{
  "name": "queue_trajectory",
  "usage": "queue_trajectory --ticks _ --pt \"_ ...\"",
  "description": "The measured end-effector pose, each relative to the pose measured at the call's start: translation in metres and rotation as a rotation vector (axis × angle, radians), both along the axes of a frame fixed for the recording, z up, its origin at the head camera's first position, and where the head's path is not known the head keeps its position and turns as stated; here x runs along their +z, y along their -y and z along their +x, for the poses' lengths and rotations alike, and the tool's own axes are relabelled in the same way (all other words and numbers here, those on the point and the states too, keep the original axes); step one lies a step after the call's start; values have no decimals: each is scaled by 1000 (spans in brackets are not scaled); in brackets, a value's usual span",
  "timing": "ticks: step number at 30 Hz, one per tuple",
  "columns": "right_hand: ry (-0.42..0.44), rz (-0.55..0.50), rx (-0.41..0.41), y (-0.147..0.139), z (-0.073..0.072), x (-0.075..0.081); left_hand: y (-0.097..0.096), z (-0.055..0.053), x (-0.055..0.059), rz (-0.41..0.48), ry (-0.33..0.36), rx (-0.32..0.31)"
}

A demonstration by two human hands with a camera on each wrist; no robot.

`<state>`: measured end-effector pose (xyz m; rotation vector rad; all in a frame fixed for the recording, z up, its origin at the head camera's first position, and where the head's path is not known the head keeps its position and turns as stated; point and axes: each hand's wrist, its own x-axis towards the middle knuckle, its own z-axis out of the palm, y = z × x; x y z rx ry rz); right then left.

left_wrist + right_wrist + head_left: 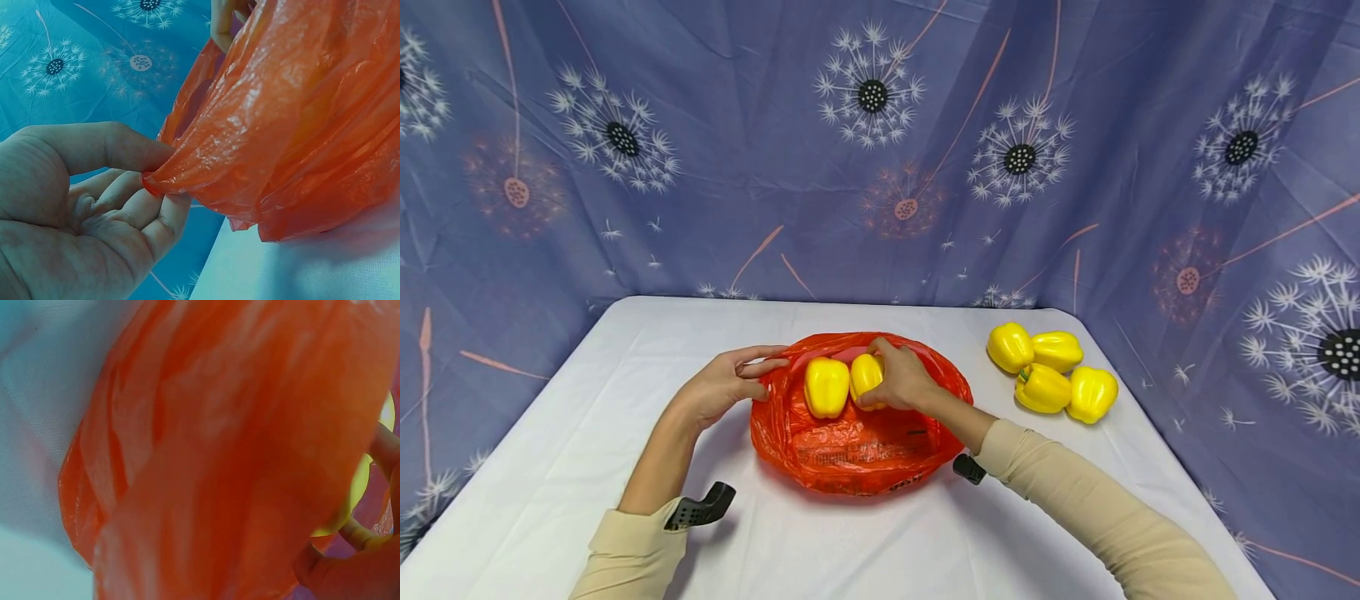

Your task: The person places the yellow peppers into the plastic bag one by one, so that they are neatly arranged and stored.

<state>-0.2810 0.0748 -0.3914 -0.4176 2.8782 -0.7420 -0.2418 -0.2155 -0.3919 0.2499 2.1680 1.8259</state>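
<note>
A red plastic bag (850, 450) lies spread wide at its mouth on the table. My left hand (721, 387) pinches the bag's left rim; in the left wrist view the thumb and fingers (165, 219) close on a fold of the plastic. Inside the bag my right hand (901, 379) grips a yellow bell pepper (865, 379), thumb on the near side and fingers over the far side. Another yellow bell pepper (827, 387) sits just left of it in the bag. In the right wrist view, the bag's side (219, 475) covers much of the held pepper (357, 487).
Several yellow bell peppers (1043, 387) sit grouped on the table's right side. A white cloth covers the table (820, 550). Behind it and along both sides hangs a blue curtain (737, 150) with dandelion prints.
</note>
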Motion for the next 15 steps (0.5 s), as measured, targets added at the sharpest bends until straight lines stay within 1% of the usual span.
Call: queue_trajectory --ticks 8,15 --pt "-3 -12 13 1 2 0 -2 1 1 12 2 -4" --pt "-26 -2 23 3 3 -1 -1 0 -1 3 6 1"
